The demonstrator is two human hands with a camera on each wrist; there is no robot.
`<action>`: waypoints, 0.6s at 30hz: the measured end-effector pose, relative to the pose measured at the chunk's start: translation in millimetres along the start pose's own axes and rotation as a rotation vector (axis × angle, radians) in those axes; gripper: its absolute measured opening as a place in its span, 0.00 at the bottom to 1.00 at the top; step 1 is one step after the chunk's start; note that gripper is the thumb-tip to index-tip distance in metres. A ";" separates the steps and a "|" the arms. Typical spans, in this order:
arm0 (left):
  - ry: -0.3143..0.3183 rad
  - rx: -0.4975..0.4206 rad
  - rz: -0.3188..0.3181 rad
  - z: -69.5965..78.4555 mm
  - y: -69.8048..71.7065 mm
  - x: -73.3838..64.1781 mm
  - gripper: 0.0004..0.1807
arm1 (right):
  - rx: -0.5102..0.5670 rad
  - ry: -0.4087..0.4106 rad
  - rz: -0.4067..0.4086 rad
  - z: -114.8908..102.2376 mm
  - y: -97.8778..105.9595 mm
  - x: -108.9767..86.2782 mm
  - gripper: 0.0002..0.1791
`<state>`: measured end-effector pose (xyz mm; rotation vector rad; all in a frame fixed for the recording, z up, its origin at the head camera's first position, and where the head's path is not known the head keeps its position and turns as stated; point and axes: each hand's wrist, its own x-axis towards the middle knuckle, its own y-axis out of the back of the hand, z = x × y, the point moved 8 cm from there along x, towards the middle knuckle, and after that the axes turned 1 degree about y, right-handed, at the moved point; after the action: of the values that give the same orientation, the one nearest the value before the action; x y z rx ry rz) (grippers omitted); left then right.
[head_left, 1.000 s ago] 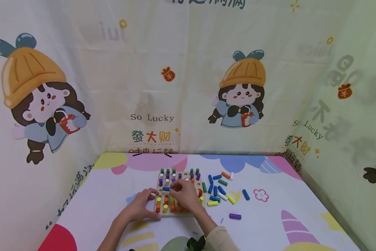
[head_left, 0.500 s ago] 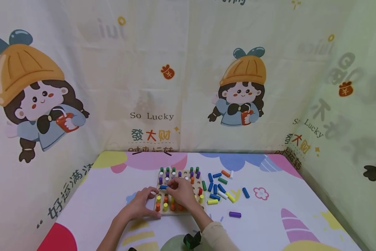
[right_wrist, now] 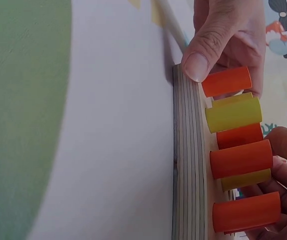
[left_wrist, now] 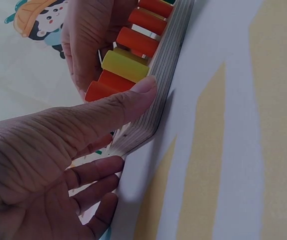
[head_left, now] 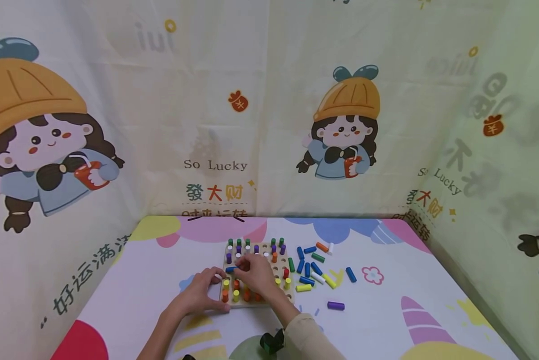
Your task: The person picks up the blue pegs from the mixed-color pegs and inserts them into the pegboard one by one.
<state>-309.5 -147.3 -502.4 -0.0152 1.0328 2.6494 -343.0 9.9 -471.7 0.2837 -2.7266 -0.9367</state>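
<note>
The right hand (head_left: 257, 275) pinches a blue peg (head_left: 230, 269) between thumb and fingers, just above the left side of the wooden pegboard (head_left: 244, 306), on the far side of the near rows of upright orange and yellow pegs (head_left: 225, 296). The peg sticks out leftward from the fingertips and looks nearly level, its long axis running left to right, crosswise to the standing pegs; that angle against the board's round holes (head_left: 283, 260) seems the relation that counts. Whether a hole lies directly under it cannot be told, as the fingers hide the spot. The left hand (head_left: 197, 292) grips the board's near left corner, thumb on the near edge and fingers along the left side, their tips close to the peg's free left end. Both hands are near, but only the right clearly has the peg. Loose pegs (head_left: 307, 270) lie on the bench (head_left: 377, 320), right of the board.
</note>
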 end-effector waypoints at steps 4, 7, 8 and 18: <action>-0.013 0.001 0.000 1.3 1.9 -1.2 0.38 | -0.016 -0.028 -0.001 0.1 -1.4 1.4 0.06; -0.021 0.002 0.002 2.5 3.1 -2.5 0.38 | -0.012 -0.039 0.002 -0.7 -1.6 2.6 0.06; -0.023 0.000 0.001 2.8 3.2 -2.8 0.38 | -0.014 -0.039 0.003 -1.1 -1.5 2.9 0.06; -0.050 -0.013 -0.008 4.4 1.7 -3.2 0.38 | -0.060 -0.036 0.028 -6.2 0.5 6.5 0.04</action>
<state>-306.5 -146.4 -497.6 0.0433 0.9971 2.6359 -347.4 5.0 -465.6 0.2196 -2.7217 -1.0236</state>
